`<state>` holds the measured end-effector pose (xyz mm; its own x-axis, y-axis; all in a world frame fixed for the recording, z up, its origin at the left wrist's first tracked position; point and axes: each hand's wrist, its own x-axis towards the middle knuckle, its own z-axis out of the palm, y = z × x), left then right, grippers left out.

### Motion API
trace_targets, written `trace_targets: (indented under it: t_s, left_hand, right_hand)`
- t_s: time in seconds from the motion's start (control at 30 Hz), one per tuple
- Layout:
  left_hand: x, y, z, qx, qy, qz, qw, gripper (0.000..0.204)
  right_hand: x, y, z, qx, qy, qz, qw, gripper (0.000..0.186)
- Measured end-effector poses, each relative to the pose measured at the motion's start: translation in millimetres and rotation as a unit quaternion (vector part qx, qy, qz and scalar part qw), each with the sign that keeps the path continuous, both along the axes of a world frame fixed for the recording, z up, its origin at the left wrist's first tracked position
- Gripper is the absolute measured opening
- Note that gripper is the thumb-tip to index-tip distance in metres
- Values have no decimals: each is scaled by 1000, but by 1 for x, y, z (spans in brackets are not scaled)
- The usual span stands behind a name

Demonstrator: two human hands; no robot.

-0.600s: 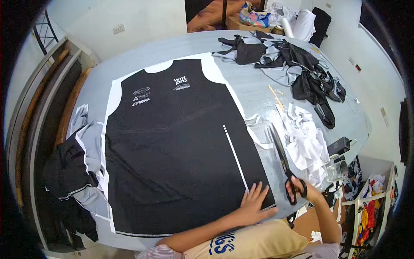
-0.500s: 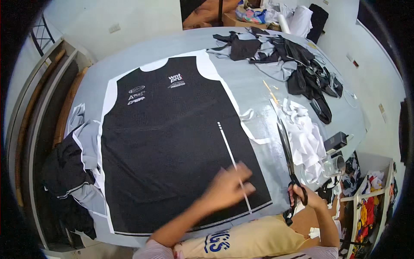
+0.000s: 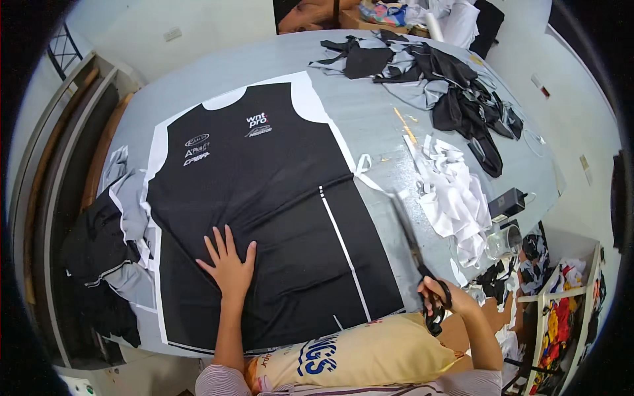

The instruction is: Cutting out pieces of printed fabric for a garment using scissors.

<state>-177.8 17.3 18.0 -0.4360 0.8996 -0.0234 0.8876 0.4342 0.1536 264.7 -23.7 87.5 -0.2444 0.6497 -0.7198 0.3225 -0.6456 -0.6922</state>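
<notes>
Spread across the table is a black shirt panel (image 3: 284, 198) with white prints on its chest, a white stripe low on its right side and white margins along its upper edges. My left hand (image 3: 230, 267) lies flat on the panel's lower middle, fingers spread, with creases running through the cloth around it. Long black-handled scissors (image 3: 408, 228) are in my right hand (image 3: 437, 295), beyond the panel's lower right edge. Their blades point away from me, blurred. A curled white strip (image 3: 364, 173) hangs off the panel's right edge.
White cloth scraps (image 3: 456, 195) are heaped right of the panel, near a black power adapter (image 3: 507, 205) and a clear glass (image 3: 504, 243). Black and grey offcuts (image 3: 456, 86) lie at the far right. More dark cloth (image 3: 99, 264) hangs at the left edge, beside a rack of rolls (image 3: 49, 218).
My left hand has moved left from beside the white stripe and now lies flat with fingers spread. The panel's cloth has become creased. The scissors have shifted left, closer to the panel's edge.
</notes>
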Motion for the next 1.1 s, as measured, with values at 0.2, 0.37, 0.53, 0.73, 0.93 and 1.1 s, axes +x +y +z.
trace_targets:
  t_s: [0.2, 0.37, 0.53, 0.73, 0.93, 1.1]
  left_hand:
    - [37, 29, 16, 117, 1, -134, 984, 70]
    - [93, 129, 27, 108, -181, -369, 905, 57]
    - [69, 211, 1, 114, -108, -325, 932, 67]
    - [81, 207, -9, 75, -54, -335, 938, 89]
    - [86, 204, -8, 115, -76, -347, 928, 89]
    - [87, 194, -25, 185, -64, -395, 898, 93]
  right_hand:
    - [17, -26, 28, 68, -126, -6, 990, 53]
    - [5, -7, 35, 61, -106, 93, 988, 55]
    - [-28, 37, 28, 17, -116, 172, 978, 62]
    - [-41, 73, 15, 0, -124, 200, 972, 63]
    - [-60, 97, 19, 2, -155, 212, 965, 64]
    - [-38, 99, 48, -42, -122, 269, 954, 62]
